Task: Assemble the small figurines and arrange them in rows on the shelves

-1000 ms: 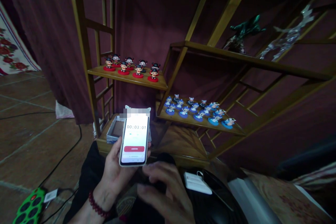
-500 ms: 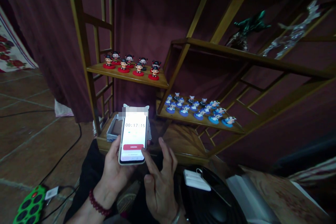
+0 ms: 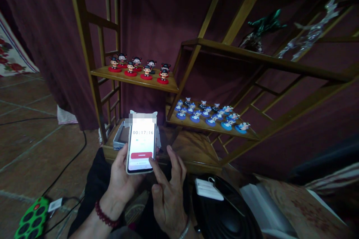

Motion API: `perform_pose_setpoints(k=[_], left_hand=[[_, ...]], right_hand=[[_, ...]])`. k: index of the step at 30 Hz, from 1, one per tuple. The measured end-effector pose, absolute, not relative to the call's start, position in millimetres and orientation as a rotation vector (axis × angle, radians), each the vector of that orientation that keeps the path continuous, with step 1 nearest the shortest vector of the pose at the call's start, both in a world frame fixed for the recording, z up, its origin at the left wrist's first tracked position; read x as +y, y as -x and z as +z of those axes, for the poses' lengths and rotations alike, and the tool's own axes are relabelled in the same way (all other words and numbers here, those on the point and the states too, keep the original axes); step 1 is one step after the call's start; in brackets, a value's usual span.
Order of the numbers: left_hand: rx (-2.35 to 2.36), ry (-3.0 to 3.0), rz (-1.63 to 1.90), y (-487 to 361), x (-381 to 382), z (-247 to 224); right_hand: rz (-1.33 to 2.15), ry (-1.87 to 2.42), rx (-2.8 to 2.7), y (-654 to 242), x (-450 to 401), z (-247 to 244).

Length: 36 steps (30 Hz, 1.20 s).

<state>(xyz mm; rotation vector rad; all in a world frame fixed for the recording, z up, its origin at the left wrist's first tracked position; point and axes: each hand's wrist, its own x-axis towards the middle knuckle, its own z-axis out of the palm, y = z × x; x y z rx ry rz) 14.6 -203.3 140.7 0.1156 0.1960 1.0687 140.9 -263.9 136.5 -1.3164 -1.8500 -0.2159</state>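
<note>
A smartphone (image 3: 142,143) in a pale case with two ear-like tips lies in my left hand (image 3: 122,179), face up. Its bright screen reads 00:17:16 above a red button; part of the top is pixelated. My left hand is closed around the phone's lower half, and a dark red bead bracelet circles that wrist. My right hand (image 3: 169,190) is empty with fingers apart. Its index fingertip is at the lower right edge of the screen, by the red button; whether it touches the glass I cannot tell.
Wooden shelving (image 3: 134,80) stands ahead, bearing red-based figurines (image 3: 146,71) and blue-based figurines (image 3: 211,119). An open box (image 3: 120,138) sits behind the phone. At right is a black round object (image 3: 224,216) with a white item (image 3: 209,189) on it. A green device (image 3: 32,218) and cables lie at left.
The timer has gone from 00:17:15 to 00:17:16. The whole view has shifted slightly; both hands keep nearly the same pose at the phone.
</note>
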Motion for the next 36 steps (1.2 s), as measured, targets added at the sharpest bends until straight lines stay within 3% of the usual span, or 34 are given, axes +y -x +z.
perform_pose_setpoints(k=[8,14,20,36], left_hand=[[0.014,-0.189,1.019,-13.8,-202.5,132.6],[-0.008,-0.189,1.027,-22.6,-206.7,120.6],[0.307,-0.076,0.988,-42.8,-215.0,103.9],[0.577,-0.06,0.864,-117.2,-225.0,59.0]], right_hand=[[-0.143,1.332,-1.775,-141.2,-263.0,133.1],[0.245,1.389,-1.456,-144.3,-259.1,105.1],[0.553,1.407,-1.159,-141.6,-265.5,76.3],[0.579,1.536,-0.812,-168.5,-279.2,36.1]])
